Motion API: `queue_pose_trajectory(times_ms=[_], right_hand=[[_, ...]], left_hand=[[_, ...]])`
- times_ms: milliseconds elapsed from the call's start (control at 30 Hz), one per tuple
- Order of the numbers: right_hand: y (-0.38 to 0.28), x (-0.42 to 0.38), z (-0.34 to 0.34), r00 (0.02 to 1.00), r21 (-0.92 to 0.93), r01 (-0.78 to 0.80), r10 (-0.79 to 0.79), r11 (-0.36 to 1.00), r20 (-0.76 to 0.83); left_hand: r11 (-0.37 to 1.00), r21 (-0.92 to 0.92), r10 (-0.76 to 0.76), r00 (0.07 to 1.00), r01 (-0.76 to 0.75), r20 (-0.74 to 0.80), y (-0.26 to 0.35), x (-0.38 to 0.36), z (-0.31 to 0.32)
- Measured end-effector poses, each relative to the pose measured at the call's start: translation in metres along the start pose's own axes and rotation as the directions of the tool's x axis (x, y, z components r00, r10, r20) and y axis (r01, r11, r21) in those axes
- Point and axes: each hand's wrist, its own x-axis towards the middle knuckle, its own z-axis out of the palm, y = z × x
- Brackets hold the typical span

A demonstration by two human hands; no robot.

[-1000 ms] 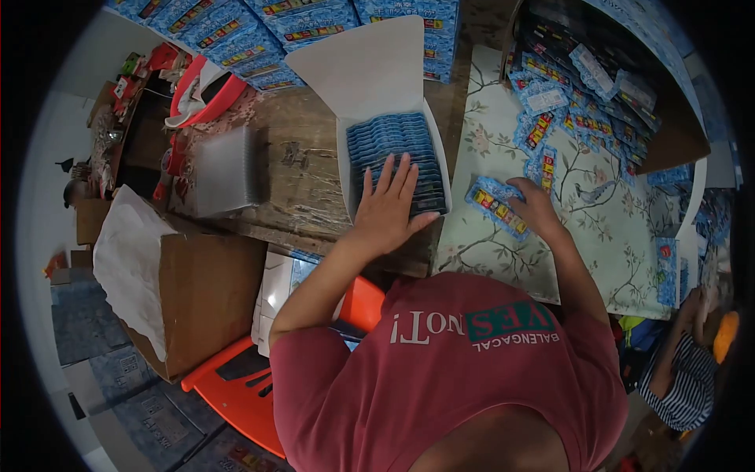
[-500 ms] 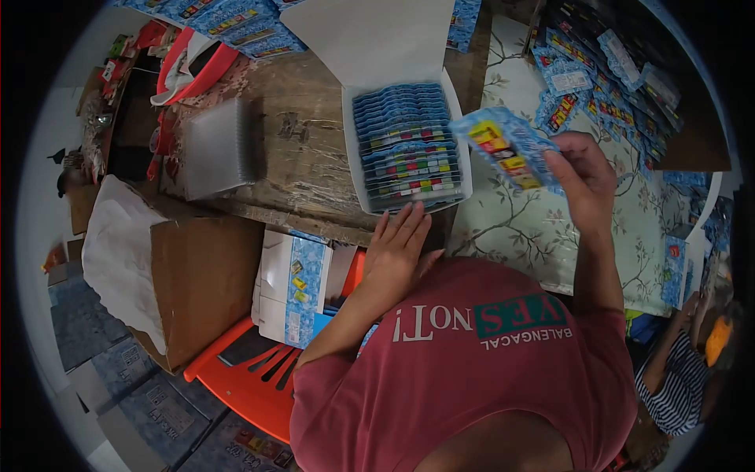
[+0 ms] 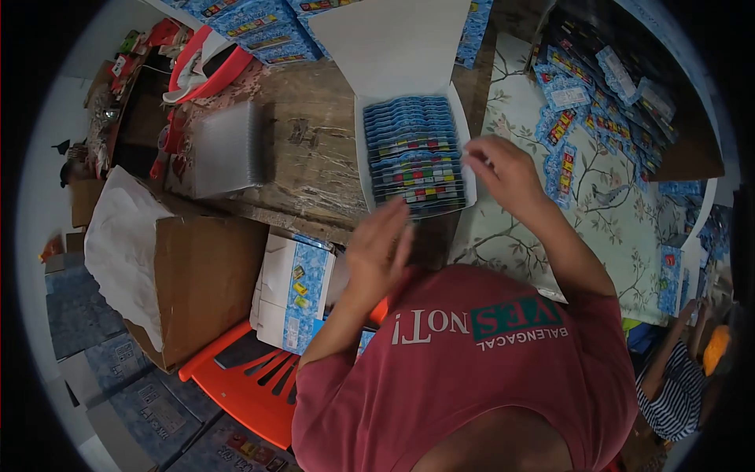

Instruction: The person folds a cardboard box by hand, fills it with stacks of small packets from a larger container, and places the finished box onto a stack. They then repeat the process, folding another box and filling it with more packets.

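Note:
An open white carton (image 3: 470, 177) on the wooden table holds a tight row of blue packets (image 3: 413, 145) standing on edge, with coloured prints. Its lid (image 3: 393, 39) is folded back away from me. My left hand (image 3: 380, 248) is open, slightly blurred, its stretched fingertips close to the carton's near edge. On the other side, my right hand (image 3: 503, 173) is open with bent fingers, thumb and forefinger apart, fingertips right at the carton's right rim. A single blue packet (image 3: 560, 173) lies flat on the flowered tablecloth (image 3: 519, 228), beyond my right hand.
Left of the carton stands a stack of clear plastic sleeves (image 3: 228, 149). Loose packets (image 3: 605, 102) are heaped at the back right beside a cardboard box (image 3: 692, 157). A brown box (image 3: 208, 279) and an orange chair (image 3: 244, 393) are at my left. Another person in a striped top (image 3: 672, 401) is far right.
My right hand has put the packet down on the tablecloth and moved left to the carton's side. My left hand has shifted slightly left and down from the carton's near edge.

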Motion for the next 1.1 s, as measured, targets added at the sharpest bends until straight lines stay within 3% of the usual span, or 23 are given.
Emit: queue_pose_trajectory(times_ms=[33,67,100,133,167,200,233,300,367,433,467,567,633,667,700,733,767,833,900,967,1033,1067,1100], right_hand=[[0.009,0.005,-0.002,0.976,0.029,-0.178,0.181,0.984,-0.118],[0.021,0.012,0.004,0.975,0.020,-0.178,0.179,0.984,-0.133],[0.036,0.023,0.019,0.929,0.332,-0.305,0.356,0.893,-0.104],[0.048,0.031,0.033,0.867,0.607,-0.383,0.498,0.696,-0.024],[0.057,0.036,0.046,0.841,0.712,-0.421,0.536,0.562,0.074],[0.063,0.042,0.055,0.815,0.792,-0.450,0.552,0.412,0.176],[0.056,0.046,0.054,0.800,0.825,-0.472,0.545,0.311,0.252],[0.039,0.049,0.053,0.789,0.851,-0.450,0.567,0.272,0.236],[0.038,0.055,0.057,0.779,0.848,-0.439,0.596,0.296,0.195],[0.048,0.061,0.074,0.801,0.700,-0.464,0.595,0.543,0.070],[0.048,0.061,0.076,0.804,0.701,-0.459,0.591,0.546,0.066],[0.033,0.059,0.067,0.812,0.473,-0.494,0.581,0.729,-0.048],[0.034,0.056,0.055,0.908,0.110,-0.346,0.362,0.932,-0.210],[0.035,0.057,0.049,0.907,0.106,-0.342,0.357,0.934,-0.221],[0.025,0.058,0.034,0.899,-0.075,-0.429,0.418,0.900,-0.132],[0.020,0.057,0.025,0.869,-0.261,-0.487,0.492,0.833,-0.050],[0.021,0.057,0.026,0.867,-0.267,-0.490,0.496,0.830,-0.052],[0.024,0.061,0.030,0.920,-0.400,-0.368,0.392,0.840,-0.022],[0.019,0.057,0.032,0.928,-0.372,-0.353,0.372,0.858,-0.022],[0.018,0.049,0.030,0.935,-0.344,-0.343,0.354,0.874,-0.032],[0.031,0.036,0.027,0.943,0.031,-0.325,0.327,0.945,-0.059],[0.042,0.035,0.036,0.940,0.028,-0.333,0.334,0.942,-0.063],[0.057,0.032,0.050,0.904,0.383,-0.356,0.417,0.852,-0.088]], left_hand=[[0.993,-0.063,-0.111,0.987,0.104,-0.115,-0.011,0.010,-0.002],[0.970,-0.137,-0.225,0.950,0.199,-0.217,-0.027,0.023,0.000],[0.974,-0.139,-0.208,0.953,0.180,-0.218,-0.045,0.036,0.005],[0.863,-0.376,-0.408,0.904,0.337,-0.126,-0.065,0.051,0.012],[0.675,-0.570,-0.562,0.827,0.469,0.015,-0.076,0.062,0.016],[0.689,-0.572,-0.538,0.843,0.445,0.007,-0.074,0.070,0.020],[0.552,-0.680,-0.560,0.819,0.482,0.126,-0.069,0.078,0.025],[0.360,-0.816,-0.498,0.833,0.452,0.242,-0.081,0.087,0.038],[0.425,-0.770,-0.486,0.837,0.476,0.249,-0.083,0.092,0.040],[0.482,-0.718,-0.486,0.835,0.503,0.259,-0.089,0.091,0.043],[0.491,-0.713,-0.465,0.843,0.501,0.272,-0.094,0.091,0.045],[0.484,-0.708,-0.465,0.836,0.515,0.290,-0.095,0.090,0.042],[0.466,-0.712,-0.482,0.825,0.525,0.294,-0.096,0.087,0.044],[0.849,-0.388,-0.425,0.900,0.358,-0.100,-0.098,0.085,0.049],[0.971,0.102,-0.158,0.900,0.216,-0.405,-0.099,0.087,0.054],[0.944,0.326,0.107,0.891,0.049,-0.442,-0.062,0.101,0.035],[0.947,0.319,0.105,0.891,0.047,-0.442,-0.051,0.111,0.035],[0.930,-0.310,-0.203,0.979,0.198,0.016,-0.039,0.146,0.049],[0.924,-0.191,-0.274,0.923,0.330,0.269,-0.066,0.185,0.087],[0.888,-0.195,-0.327,0.870,0.416,0.368,-0.072,0.204,0.097],[0.847,-0.187,-0.362,0.797,0.498,0.483,-0.069,0.216,0.098],[0.729,-0.348,-0.362,0.764,0.589,0.534,-0.069,0.215,0.096],[0.571,-0.481,-0.352,0.728,0.665,0.589,-0.069,0.213,0.096]])
